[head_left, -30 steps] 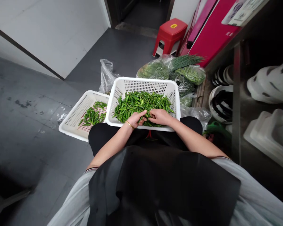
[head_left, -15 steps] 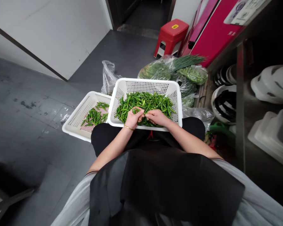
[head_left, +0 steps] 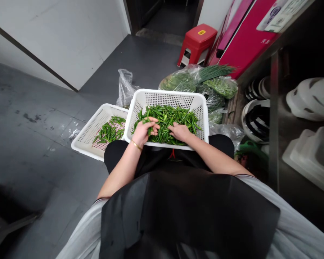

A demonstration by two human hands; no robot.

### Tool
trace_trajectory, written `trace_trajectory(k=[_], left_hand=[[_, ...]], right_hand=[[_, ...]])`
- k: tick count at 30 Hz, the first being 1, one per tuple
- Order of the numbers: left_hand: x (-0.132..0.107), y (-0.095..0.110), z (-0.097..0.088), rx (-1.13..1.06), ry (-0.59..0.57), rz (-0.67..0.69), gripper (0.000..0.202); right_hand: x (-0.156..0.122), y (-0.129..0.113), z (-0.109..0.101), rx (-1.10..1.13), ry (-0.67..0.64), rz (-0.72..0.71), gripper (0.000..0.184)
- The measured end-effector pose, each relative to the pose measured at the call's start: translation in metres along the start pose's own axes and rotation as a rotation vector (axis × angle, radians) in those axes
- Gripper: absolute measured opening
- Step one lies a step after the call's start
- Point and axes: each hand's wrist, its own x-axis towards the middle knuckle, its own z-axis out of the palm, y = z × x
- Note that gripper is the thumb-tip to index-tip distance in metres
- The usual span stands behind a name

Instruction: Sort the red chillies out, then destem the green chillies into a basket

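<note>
A white perforated basket rests on my lap, with many green chili peppers heaped inside. My left hand, a gold bracelet at its wrist, is over the basket's left part with fingers curled loosely around some green chili peppers. Down at the middle of the heap is my right hand, its fingertips pinched together against the peppers; what lies between them is too small to make out. A second, lower white basket stands to the left and holds a smaller lot of green chili peppers.
Plastic bags of green vegetables lie beyond the basket, near a red stool. A crumpled clear bag is behind the baskets. On the right, a metal shelf holds bowls and white containers.
My hands were together above the heap and have moved apart. The left went left with its peppers, its fingers loosening; the right stayed close to its place, now down at the heap.
</note>
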Motion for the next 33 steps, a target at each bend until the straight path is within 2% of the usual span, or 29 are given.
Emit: trace_trajectory(k=[3, 6, 10, 13, 16, 19, 23, 27, 30, 33], left_hand=[[0.019, -0.029, 0.008, 0.446, 0.014, -0.032, 0.010], [0.038, -0.055, 0.018, 0.773, 0.052, 0.040, 0.023], [0.054, -0.073, 0.029, 0.909, 0.102, 0.049, 0.038], [0.060, -0.070, 0.032, 0.953, 0.124, 0.042, 0.040], [0.059, -0.054, 0.025, 0.898, 0.124, 0.112, 0.031], [0.050, -0.035, 0.014, 0.667, 0.154, 0.178, 0.020], [0.034, -0.023, 0.009, 0.337, 0.189, 0.062, 0.022], [0.025, -0.030, 0.013, 0.180, 0.291, 0.019, 0.027], [0.022, -0.036, 0.015, 0.147, 0.307, 0.028, 0.029], [0.020, -0.036, 0.015, 0.074, 0.226, -0.028, 0.032]], right_hand=[[0.009, -0.003, -0.003, -0.009, 0.025, -0.033, 0.034], [0.005, 0.002, -0.025, 0.071, 0.110, -0.071, 0.032], [-0.010, 0.015, -0.049, 0.210, 0.264, -0.029, 0.027], [-0.020, 0.027, -0.050, 0.337, 0.306, -0.007, 0.022], [-0.024, 0.035, -0.038, 0.482, 0.278, 0.007, 0.018], [-0.020, 0.025, -0.022, 0.703, 0.210, -0.015, 0.022], [-0.009, -0.008, -0.006, 0.998, 0.047, -0.076, 0.030], [-0.006, -0.027, 0.002, 1.174, -0.038, -0.014, 0.028], [-0.012, -0.029, 0.004, 1.046, 0.035, -0.006, 0.029], [-0.023, -0.031, -0.001, 0.830, 0.237, -0.153, 0.033]])
